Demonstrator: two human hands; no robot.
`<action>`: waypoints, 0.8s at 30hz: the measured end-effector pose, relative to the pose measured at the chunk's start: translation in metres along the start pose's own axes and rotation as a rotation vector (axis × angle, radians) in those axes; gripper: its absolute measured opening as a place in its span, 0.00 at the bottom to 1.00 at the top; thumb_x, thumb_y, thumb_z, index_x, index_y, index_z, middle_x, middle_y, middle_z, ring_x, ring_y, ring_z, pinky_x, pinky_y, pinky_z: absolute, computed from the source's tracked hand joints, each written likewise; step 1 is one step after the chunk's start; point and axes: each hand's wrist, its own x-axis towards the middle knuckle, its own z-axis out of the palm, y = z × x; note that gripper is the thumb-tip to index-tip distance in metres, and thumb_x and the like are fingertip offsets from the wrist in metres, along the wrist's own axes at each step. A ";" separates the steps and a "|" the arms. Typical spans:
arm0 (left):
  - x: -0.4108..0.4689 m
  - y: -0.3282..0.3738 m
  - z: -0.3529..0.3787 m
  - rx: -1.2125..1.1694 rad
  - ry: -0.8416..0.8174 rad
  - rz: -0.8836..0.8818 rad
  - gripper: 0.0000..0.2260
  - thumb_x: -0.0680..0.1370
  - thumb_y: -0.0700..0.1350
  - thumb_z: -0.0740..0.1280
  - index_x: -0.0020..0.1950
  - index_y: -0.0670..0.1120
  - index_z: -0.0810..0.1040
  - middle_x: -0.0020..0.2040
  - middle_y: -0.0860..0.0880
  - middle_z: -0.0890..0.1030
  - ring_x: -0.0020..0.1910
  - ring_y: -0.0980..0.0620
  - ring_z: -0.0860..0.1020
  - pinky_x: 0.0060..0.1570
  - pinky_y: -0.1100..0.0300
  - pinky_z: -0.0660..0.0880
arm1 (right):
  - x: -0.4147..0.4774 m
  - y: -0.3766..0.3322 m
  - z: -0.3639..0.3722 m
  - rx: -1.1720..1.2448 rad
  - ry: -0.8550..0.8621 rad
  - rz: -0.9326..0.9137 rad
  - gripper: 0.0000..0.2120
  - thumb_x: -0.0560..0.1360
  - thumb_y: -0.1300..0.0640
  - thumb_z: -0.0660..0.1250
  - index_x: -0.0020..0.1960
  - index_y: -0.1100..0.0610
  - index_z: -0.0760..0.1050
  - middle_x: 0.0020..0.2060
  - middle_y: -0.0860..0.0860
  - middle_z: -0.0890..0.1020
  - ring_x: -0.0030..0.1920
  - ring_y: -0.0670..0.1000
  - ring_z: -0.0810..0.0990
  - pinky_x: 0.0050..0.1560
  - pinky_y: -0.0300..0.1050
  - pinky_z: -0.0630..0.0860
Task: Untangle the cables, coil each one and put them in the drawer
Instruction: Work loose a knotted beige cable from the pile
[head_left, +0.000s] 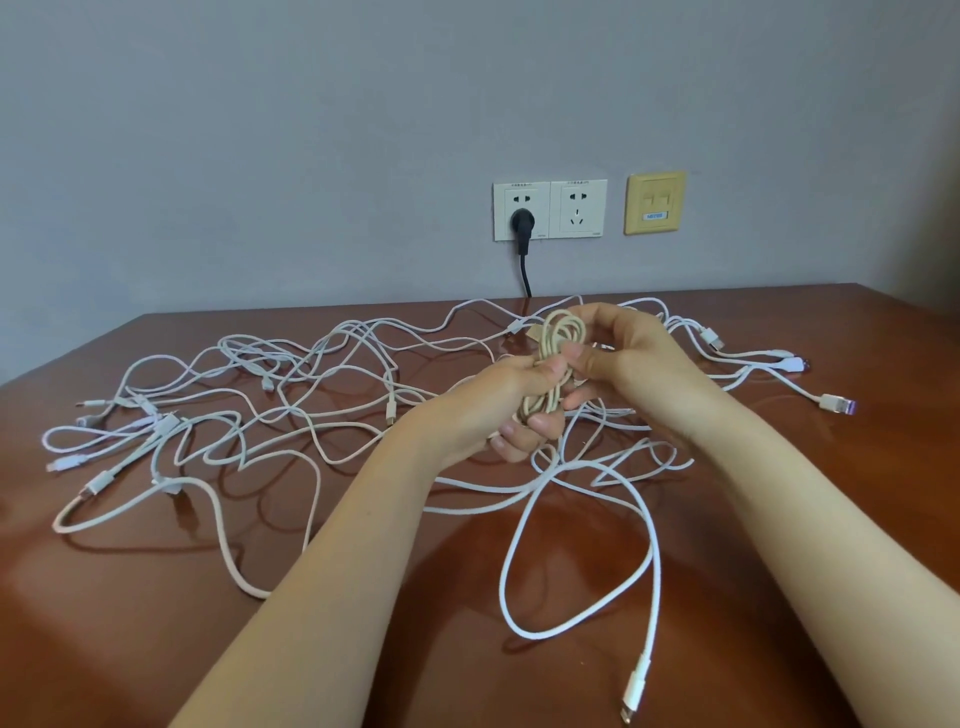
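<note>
A beige cable coil (558, 338) is held above the middle of the brown wooden table (363, 649). My left hand (511, 410) grips the lower half of the coil, with its fingers curled round the loops. My right hand (621, 353) pinches the coil at its middle from the right. Several white cables (291, 374) lie tangled across the table, mostly to the left and behind my hands. A white cable loop (582, 551) lies in front of my hands and ends in a plug (636, 680) near the front edge. No drawer is in view.
A grey wall stands behind the table, with two white sockets (550, 210) and a beige network plate (655, 202). A black plug (521, 224) sits in the left socket, and its cord drops behind the table. Cable plugs (835, 402) lie at the far right.
</note>
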 end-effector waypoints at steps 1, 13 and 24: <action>0.000 0.000 0.001 -0.006 -0.007 0.003 0.15 0.83 0.50 0.49 0.41 0.45 0.66 0.22 0.53 0.66 0.16 0.62 0.56 0.20 0.73 0.52 | 0.001 0.002 0.001 -0.056 0.029 -0.026 0.05 0.77 0.69 0.59 0.51 0.62 0.71 0.43 0.58 0.75 0.27 0.42 0.78 0.29 0.36 0.77; 0.003 0.004 -0.009 -0.095 0.251 0.110 0.08 0.81 0.44 0.57 0.49 0.43 0.73 0.35 0.48 0.71 0.22 0.59 0.64 0.22 0.68 0.61 | 0.000 -0.004 0.004 0.064 0.164 -0.096 0.16 0.73 0.77 0.57 0.43 0.58 0.73 0.36 0.52 0.78 0.31 0.42 0.80 0.36 0.34 0.78; -0.031 0.026 -0.056 0.250 0.438 0.198 0.10 0.76 0.37 0.67 0.56 0.44 0.77 0.40 0.50 0.78 0.34 0.58 0.76 0.37 0.67 0.77 | 0.007 -0.021 0.029 0.221 0.093 0.052 0.10 0.74 0.73 0.61 0.45 0.61 0.75 0.40 0.57 0.79 0.36 0.48 0.81 0.40 0.37 0.81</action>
